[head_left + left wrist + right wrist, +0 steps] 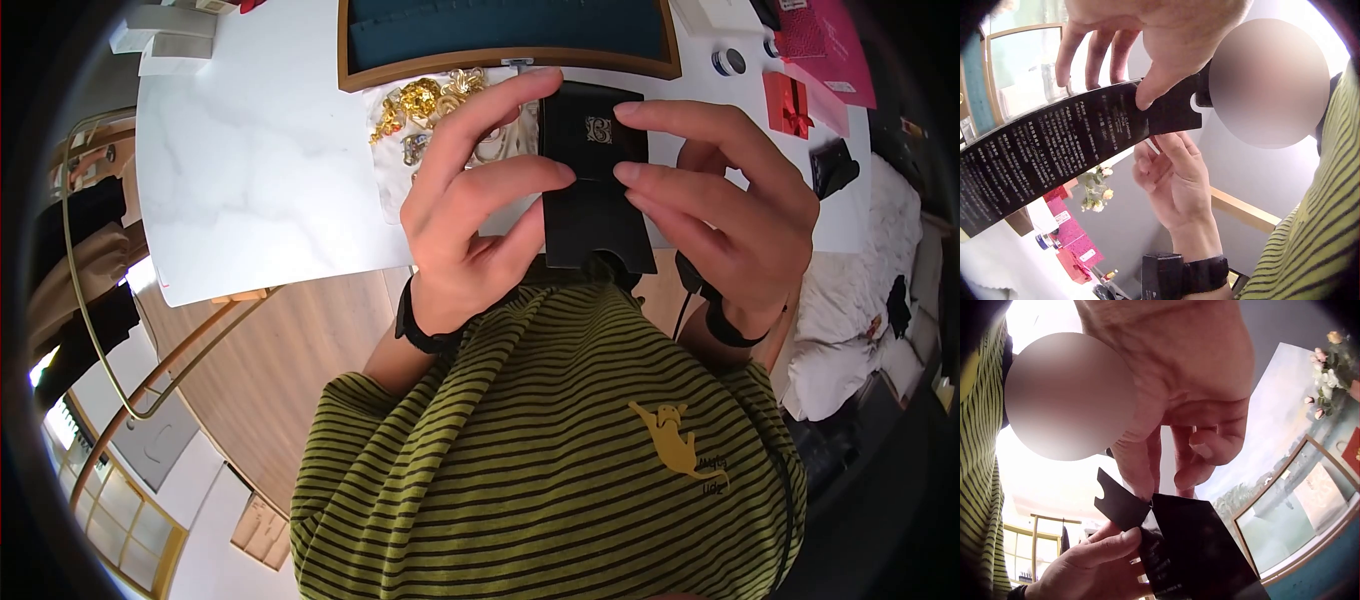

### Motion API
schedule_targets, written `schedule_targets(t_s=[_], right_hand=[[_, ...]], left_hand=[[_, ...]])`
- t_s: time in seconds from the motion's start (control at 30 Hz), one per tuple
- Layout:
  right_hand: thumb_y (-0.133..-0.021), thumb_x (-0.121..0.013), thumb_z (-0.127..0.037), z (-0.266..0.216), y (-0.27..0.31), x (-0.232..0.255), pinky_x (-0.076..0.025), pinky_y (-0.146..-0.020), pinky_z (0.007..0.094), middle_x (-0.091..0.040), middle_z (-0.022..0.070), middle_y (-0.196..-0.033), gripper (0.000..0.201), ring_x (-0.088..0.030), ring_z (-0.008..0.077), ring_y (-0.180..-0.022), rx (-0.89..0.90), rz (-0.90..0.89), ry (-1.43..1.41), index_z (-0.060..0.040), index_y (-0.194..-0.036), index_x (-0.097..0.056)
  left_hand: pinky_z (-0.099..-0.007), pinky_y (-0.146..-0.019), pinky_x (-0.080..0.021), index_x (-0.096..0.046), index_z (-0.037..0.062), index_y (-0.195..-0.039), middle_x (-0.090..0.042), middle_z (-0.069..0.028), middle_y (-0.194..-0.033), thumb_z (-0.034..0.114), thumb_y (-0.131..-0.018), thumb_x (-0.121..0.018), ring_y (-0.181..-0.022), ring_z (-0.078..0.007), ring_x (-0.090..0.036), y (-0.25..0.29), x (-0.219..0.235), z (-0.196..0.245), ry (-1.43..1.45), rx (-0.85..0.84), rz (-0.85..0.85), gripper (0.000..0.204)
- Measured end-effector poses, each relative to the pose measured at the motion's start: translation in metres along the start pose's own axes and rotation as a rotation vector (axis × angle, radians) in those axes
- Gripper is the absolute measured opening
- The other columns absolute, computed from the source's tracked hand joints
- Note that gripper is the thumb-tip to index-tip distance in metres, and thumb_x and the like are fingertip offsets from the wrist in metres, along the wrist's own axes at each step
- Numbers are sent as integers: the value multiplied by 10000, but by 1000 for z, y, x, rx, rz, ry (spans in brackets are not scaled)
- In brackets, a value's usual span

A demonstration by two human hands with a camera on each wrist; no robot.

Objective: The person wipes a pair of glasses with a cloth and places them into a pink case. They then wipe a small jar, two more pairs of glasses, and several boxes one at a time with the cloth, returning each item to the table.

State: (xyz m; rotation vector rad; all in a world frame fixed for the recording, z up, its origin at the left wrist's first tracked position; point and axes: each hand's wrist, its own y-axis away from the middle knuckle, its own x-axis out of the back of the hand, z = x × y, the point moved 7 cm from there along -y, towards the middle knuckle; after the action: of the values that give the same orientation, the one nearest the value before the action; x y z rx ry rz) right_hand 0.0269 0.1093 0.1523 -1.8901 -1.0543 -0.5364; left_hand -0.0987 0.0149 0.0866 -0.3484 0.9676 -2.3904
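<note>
A black cardboard box (588, 112) with a silver emblem is held up between both hands, above the table's near edge. Its end flap (600, 228) sticks out toward the body, with a rounded notch at the tip. The left hand (478, 190) grips one long side; in the left wrist view its thumb lies on the printed face (1054, 140), close to the flap's fold. From the other side, the right hand (745, 195) pinches the box edge near that fold. In the right wrist view, the right thumb (1135, 469) is right at the base of the flap.
Behind the hands, gold jewelry (420, 98) lies on a white cloth (395, 180). A wooden case (510, 58) with teal lining stands at the back. Toward the right are a red gift box (788, 103), a small round jar (729, 62) and pink packaging (822, 50).
</note>
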Motion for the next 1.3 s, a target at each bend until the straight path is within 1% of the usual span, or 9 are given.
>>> schedule_targets(t_s=[0.2,0.37,0.47,0.6,0.73,0.77,0.83,0.97,1.3], right_hand=[[-663,-761,-55,6,-8,-3,-376,-487,217,-654,162,-1040,316,-528,141,-645,-5,21,7,-8,-964,-676],[-909,-555,-156,30,3,-1,-346,-463,189,-673,113,-878,246,-564,112,-614,-260,174,-227,56,-1000,-640],[-864,-628,-135,45,11,-1,-344,-447,184,-641,44,-680,182,-512,49,-510,-594,388,-421,6,-969,-676],[-981,-436,-218,52,14,-4,-257,-410,196,-630,91,-746,328,-467,75,-456,-708,408,-379,47,-982,-629],[-858,-610,-71,65,23,3,-335,-448,176,-651,23,-778,117,-513,40,-535,-603,501,-697,16,-922,-653],[-845,-608,-49,73,38,4,-344,-462,166,-659,14,-806,99,-530,34,-578,-631,497,-465,-5,-924,-650],[-766,-676,-25,88,64,-3,-468,-622,219,-661,24,-970,226,-596,105,-816,-750,215,-62,-81,-984,-652],[-616,-776,-87,85,97,-50,-418,-956,390,-534,77,-1192,459,-484,298,-1109,-657,-138,0,-126,-1057,-654],[-739,-508,126,99,118,-54,-486,-630,275,-596,78,-841,233,-573,189,-665,-749,89,-58,-9,-902,-606]], left_hand=[[-369,-910,-463,-569,5,-1048,-560,-259,-1201,-43,-687,-671,-1089,-341,-575,0,-4,-1,93,76,32,379],[-398,-937,-454,-544,7,-1094,-513,-255,-1243,-44,-661,-682,-1134,-347,-533,1,-6,-2,158,105,26,457],[-411,-932,-456,-582,14,-1042,-490,-252,-1260,-48,-627,-680,-1138,-360,-525,0,-7,2,113,81,-42,430],[-407,-917,-460,-616,21,-980,-500,-239,-1249,-40,-579,-690,-1113,-361,-539,-1,-12,4,44,70,-116,413],[-394,-898,-465,-612,18,-978,-534,-214,-1218,-28,-564,-703,-1079,-339,-559,-3,-12,2,46,114,-111,427],[-389,-892,-465,-608,17,-983,-543,-206,-1208,-24,-561,-707,-1061,-331,-563,-3,-11,1,51,127,-110,436],[-384,-887,-466,-604,17,-988,-552,-198,-1198,-19,-558,-711,-1043,-322,-567,-4,-9,-1,55,141,-107,445],[-370,-823,-475,-583,12,-986,-550,-184,-1141,5,-527,-731,-983,-311,-567,-8,-12,4,-83,83,-211,482],[-377,-758,-474,-570,24,-827,-531,-157,-1066,36,-470,-756,-921,-310,-551,-20,-14,16,-239,60,-364,403]])
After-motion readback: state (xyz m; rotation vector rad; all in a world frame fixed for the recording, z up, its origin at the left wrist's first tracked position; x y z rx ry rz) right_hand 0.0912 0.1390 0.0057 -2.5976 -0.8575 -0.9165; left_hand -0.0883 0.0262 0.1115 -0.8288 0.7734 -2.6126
